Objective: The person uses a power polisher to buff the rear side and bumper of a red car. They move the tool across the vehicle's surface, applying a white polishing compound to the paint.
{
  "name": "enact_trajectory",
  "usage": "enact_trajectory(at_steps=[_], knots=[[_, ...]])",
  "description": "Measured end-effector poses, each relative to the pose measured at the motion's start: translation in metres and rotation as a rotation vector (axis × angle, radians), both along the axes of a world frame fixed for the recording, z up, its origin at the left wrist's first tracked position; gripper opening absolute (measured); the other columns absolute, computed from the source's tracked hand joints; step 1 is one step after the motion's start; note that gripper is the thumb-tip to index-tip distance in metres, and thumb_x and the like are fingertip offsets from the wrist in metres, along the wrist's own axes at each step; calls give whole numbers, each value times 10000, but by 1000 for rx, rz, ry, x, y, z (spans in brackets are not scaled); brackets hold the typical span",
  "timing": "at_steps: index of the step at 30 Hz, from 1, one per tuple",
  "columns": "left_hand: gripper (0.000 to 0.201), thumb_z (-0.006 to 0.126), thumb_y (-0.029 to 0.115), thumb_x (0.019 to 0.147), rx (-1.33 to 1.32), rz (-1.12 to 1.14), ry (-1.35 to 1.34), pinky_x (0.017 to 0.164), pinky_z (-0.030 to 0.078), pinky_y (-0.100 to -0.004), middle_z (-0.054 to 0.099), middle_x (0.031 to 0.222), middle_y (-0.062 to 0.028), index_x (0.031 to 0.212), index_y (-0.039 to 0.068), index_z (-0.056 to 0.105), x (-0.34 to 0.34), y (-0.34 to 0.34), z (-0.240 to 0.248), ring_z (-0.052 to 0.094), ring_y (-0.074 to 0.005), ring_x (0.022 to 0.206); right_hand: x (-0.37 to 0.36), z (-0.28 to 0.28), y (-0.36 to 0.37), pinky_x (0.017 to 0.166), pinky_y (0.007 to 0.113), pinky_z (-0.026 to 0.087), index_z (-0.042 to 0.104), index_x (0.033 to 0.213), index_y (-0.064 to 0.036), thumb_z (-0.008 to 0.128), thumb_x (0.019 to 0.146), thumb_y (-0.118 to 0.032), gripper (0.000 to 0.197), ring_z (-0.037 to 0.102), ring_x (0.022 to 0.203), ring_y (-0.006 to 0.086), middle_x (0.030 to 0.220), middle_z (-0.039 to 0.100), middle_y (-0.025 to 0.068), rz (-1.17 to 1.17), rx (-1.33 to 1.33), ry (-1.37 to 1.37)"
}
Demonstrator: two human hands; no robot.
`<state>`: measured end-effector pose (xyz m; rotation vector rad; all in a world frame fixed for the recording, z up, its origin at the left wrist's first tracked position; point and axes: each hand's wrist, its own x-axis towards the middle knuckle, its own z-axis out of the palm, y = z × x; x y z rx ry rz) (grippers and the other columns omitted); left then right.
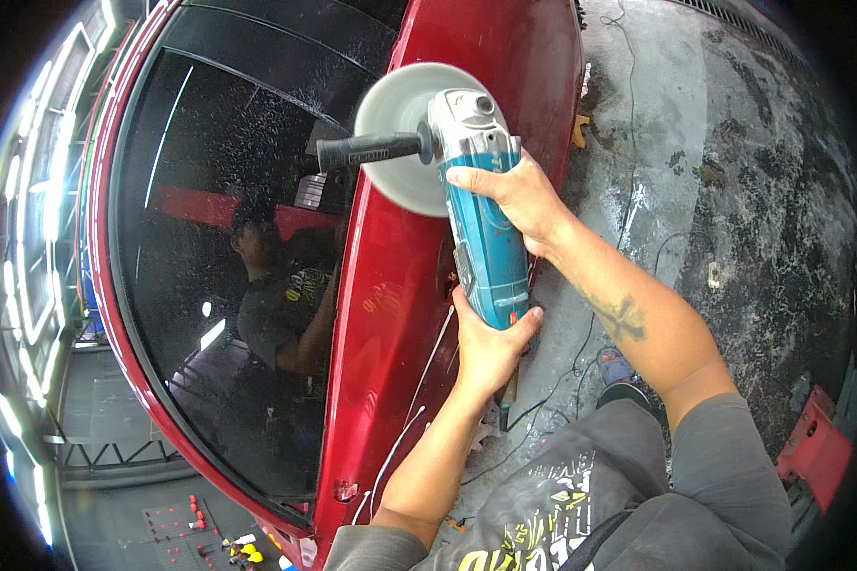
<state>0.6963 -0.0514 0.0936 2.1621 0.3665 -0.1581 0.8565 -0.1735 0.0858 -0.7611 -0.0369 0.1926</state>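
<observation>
A teal rotary polisher (pixel 487 252) with a silver gear head is held in both my hands over the side of a red car (pixel 376 333). My right hand (pixel 524 202) wraps round its body just behind the head, thumb across the top. Around the rear end of the polisher closes my left hand (pixel 493 344). The black side handle (pixel 369 149) points left, untouched by either hand. At the front, a pale round polishing pad (pixel 400 105) overlaps the red panel and the window's edge. Whether the pad touches the paint I cannot tell.
Dark side windows (pixel 219 314) reflect a person and bright lights. A black cord (pixel 581 371) runs over the stained grey floor (pixel 733 190) on the right. A red metal part (pixel 816 445) stands at the lower right. Small tools hang on a wall panel (pixel 176 533) at lower left.
</observation>
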Motion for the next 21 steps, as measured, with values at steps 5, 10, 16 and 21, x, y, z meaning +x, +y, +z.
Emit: enact_trajectory(at_steps=[5, 10, 16, 21], knots=[[992, 970, 233, 790, -41, 84, -45, 1047, 532, -445, 632, 1320, -213, 1500, -19, 323, -82, 4, -34, 657, -281, 1187, -75, -23, 19, 914, 389, 621, 642, 1283, -53, 980, 770, -153, 622, 720, 996, 179, 1123, 735, 82, 12, -44, -19], [1023, 964, 225, 792, -62, 67, -78, 1076, 513, -432, 600, 1364, -191, 1531, 3, 294, -92, 26, -57, 622, -277, 1233, -80, -45, 34, 941, 400, 615, 571, 1379, -43, 994, 748, -145, 767, 716, 1028, 188, 1196, 722, 90, 62, 35, 56], [1036, 951, 265, 797, -27, -13, -46, 977, 567, -426, 698, 1193, -231, 1538, -31, 290, 3, 24, 13, 714, -293, 1051, -6, -1, 15, 682, 366, 644, 738, 1127, -50, 874, 922, -302, 353, 750, 734, 171, 923, 768, 72, 73, 38, -7], [995, 964, 250, 795, 47, 64, -62, 998, 551, -415, 658, 1181, -157, 1509, 3, 316, -84, 47, 5, 661, -235, 1051, -87, -6, 54, 764, 347, 638, 709, 1203, -62, 869, 916, -231, 369, 740, 818, 152, 983, 746, 47, 94, 37, 8]])
